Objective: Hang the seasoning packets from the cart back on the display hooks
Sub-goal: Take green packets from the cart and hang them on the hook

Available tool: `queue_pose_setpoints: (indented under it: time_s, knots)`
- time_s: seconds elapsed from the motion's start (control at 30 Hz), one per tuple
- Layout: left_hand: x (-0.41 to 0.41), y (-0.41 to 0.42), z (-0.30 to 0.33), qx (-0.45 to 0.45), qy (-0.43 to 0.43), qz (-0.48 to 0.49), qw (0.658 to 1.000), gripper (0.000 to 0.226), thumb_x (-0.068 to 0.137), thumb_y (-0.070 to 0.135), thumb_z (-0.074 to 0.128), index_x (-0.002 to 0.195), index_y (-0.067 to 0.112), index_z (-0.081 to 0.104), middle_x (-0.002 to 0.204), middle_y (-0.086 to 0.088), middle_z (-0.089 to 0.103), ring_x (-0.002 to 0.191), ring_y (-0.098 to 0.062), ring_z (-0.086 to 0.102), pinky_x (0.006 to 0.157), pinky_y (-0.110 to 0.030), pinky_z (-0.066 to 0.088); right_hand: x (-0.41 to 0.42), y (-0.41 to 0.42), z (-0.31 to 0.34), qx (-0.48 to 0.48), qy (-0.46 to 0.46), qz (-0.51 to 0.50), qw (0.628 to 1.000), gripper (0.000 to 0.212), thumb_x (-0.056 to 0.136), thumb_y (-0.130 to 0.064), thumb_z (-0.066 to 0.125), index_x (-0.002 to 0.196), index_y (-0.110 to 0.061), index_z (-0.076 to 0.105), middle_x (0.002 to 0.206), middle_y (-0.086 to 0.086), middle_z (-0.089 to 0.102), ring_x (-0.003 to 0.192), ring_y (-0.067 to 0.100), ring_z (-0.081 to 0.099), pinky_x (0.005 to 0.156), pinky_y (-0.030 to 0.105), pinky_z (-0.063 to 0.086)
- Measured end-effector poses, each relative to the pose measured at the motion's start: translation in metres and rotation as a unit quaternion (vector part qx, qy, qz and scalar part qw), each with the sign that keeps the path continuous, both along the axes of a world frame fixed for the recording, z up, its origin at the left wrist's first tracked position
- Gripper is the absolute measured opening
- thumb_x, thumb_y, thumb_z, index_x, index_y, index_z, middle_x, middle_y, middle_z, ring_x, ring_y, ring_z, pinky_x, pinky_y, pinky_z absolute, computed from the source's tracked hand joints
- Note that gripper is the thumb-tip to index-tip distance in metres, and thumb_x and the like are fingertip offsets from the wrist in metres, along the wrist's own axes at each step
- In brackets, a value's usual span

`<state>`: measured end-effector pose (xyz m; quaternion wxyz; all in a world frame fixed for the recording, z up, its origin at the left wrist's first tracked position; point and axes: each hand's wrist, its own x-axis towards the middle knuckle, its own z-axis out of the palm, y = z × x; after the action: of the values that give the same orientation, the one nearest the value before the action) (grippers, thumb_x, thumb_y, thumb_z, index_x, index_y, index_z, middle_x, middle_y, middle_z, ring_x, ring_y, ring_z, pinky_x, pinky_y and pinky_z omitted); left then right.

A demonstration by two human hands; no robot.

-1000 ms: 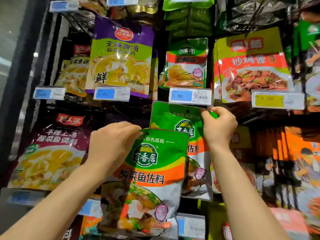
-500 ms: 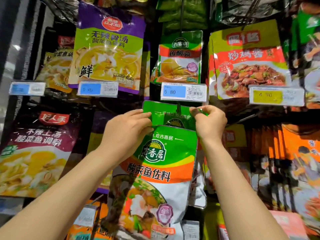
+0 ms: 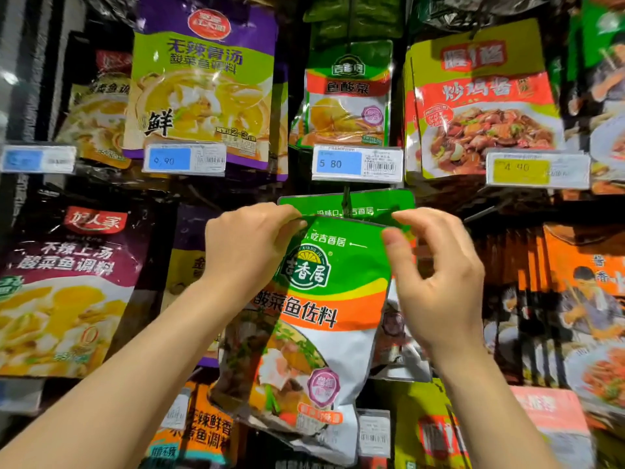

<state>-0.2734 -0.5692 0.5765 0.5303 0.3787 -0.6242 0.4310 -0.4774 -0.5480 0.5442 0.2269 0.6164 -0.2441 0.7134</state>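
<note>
Left hand (image 3: 250, 252) is pinching the green packet's (image 3: 314, 319) top corner; long axis hanging twelve-to-six, tilted. Right hand (image 3: 436, 282) is hovering loosely curled, gripping nothing.

Bright, even store light falls from above, leaving white glare on the glossy purple packet (image 3: 203, 86) up and left of the fingers (image 3: 287, 214) and on the clear price tags (image 3: 357, 163) just above them. Gaps behind the packets are deep shadow. The edges bend and smear, and the right-hand packets (image 3: 588, 299) are soft.
</note>
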Motion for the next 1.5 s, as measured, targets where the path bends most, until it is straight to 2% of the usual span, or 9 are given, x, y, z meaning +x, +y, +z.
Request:
queue_pose_setpoints:
  time_s: [0.1, 0.2, 0.37, 0.57, 0.83, 1.03, 1.13, 1.27, 1.5]
  knots:
    - [-0.007, 0.000, 0.012, -0.032, 0.011, -0.001, 0.999, 0.024, 0.089, 0.040, 0.053, 0.087, 0.025, 0.070, 0.070, 0.003, 0.067, 0.059, -0.026, 0.063, 0.046, -0.019, 0.028, 0.004, 0.002, -0.006, 0.031, 0.050, -0.024, 0.998, 0.041, 0.079, -0.047, 0.061, 0.110, -0.021, 0.064, 0.133, 0.006, 0.043, 0.112, 0.004, 0.041, 0.096, 0.006, 0.031]
    - [-0.016, -0.003, 0.022, -0.048, 0.031, -0.018, 0.998, 0.023, 0.087, 0.041, 0.055, 0.089, 0.024, 0.071, 0.075, 0.002, 0.070, 0.065, -0.028, 0.066, 0.049, -0.023, 0.035, 0.002, -0.005, -0.010, 0.132, 0.021, 0.014, 0.991, 0.047, 0.073, -0.046, 0.072, 0.116, -0.032, 0.059, 0.147, 0.000, 0.024, 0.114, 0.005, 0.043, 0.092, 0.015, 0.041]
    - [-0.034, -0.012, 0.028, 0.008, 0.082, -0.101, 0.991, 0.021, 0.084, 0.040, 0.063, 0.090, 0.022, 0.072, 0.083, 0.000, 0.072, 0.078, -0.024, 0.066, 0.057, -0.030, 0.044, -0.009, -0.022, -0.007, 0.147, -0.044, 0.016, 0.988, 0.047, 0.080, -0.014, 0.070, 0.125, -0.020, 0.057, 0.112, -0.008, 0.053, 0.101, 0.008, 0.052, 0.081, 0.007, 0.035]
    - [-0.040, -0.027, 0.032, 0.103, 0.245, -0.250, 0.931, 0.021, 0.068, 0.036, 0.080, 0.081, 0.025, 0.068, 0.082, 0.006, 0.070, 0.079, -0.008, 0.065, 0.072, -0.030, 0.052, -0.013, -0.030, 0.005, 0.106, -0.065, 0.030, 0.992, 0.042, 0.083, -0.002, 0.063, 0.123, -0.012, 0.059, 0.110, -0.008, 0.053, 0.099, -0.006, 0.044, 0.084, -0.004, 0.031]
    - [-0.031, -0.025, 0.036, 0.055, 0.318, -0.318, 0.891, 0.036, 0.064, 0.039, 0.082, 0.090, 0.024, 0.063, 0.088, 0.010, 0.065, 0.085, -0.007, 0.062, 0.076, -0.038, 0.054, 0.001, -0.037, 0.019, 0.067, -0.095, 0.114, 0.987, 0.042, 0.081, -0.001, 0.064, 0.119, -0.019, 0.061, 0.109, -0.005, 0.060, 0.103, 0.011, 0.057, 0.092, 0.033, 0.047]
    - [-0.028, -0.023, 0.029, 0.066, 0.258, -0.360, 0.894, 0.045, 0.076, 0.020, 0.076, 0.112, 0.026, 0.050, 0.101, 0.021, 0.052, 0.090, 0.001, 0.055, 0.074, -0.008, 0.044, -0.003, -0.049, 0.021, 0.093, -0.159, 0.178, 0.967, 0.044, 0.081, -0.005, 0.064, 0.113, -0.034, 0.057, 0.107, -0.008, 0.062, 0.102, 0.015, 0.062, 0.090, 0.045, 0.051]
    - [-0.027, -0.028, 0.018, 0.041, 0.261, -0.348, 0.900, 0.045, 0.078, 0.018, 0.074, 0.114, 0.028, 0.048, 0.106, 0.020, 0.054, 0.084, 0.000, 0.056, 0.075, -0.018, 0.047, -0.004, -0.051, 0.019, 0.102, -0.149, 0.163, 0.970, 0.044, 0.082, -0.003, 0.064, 0.115, -0.031, 0.057, 0.105, -0.016, 0.059, 0.103, 0.010, 0.059, 0.093, 0.037, 0.050]
    - [-0.031, -0.030, 0.026, 0.011, 0.269, -0.333, 0.904, 0.041, 0.076, 0.016, 0.075, 0.110, 0.021, 0.053, 0.098, 0.023, 0.054, 0.084, 0.010, 0.055, 0.072, -0.008, 0.043, -0.002, -0.052, 0.017, 0.105, -0.100, 0.107, 0.984, 0.039, 0.085, -0.006, 0.063, 0.122, -0.017, 0.059, 0.107, -0.010, 0.056, 0.103, 0.007, 0.053, 0.092, 0.024, 0.043]
    - [-0.033, -0.030, 0.030, -0.027, 0.277, -0.346, 0.896, 0.037, 0.073, 0.016, 0.077, 0.099, 0.022, 0.052, 0.094, 0.026, 0.051, 0.086, 0.016, 0.052, 0.074, -0.006, 0.041, -0.007, -0.047, 0.022, 0.095, -0.111, 0.102, 0.984, 0.040, 0.084, -0.005, 0.064, 0.122, -0.016, 0.060, 0.107, -0.010, 0.055, 0.101, 0.003, 0.053, 0.086, 0.011, 0.041]
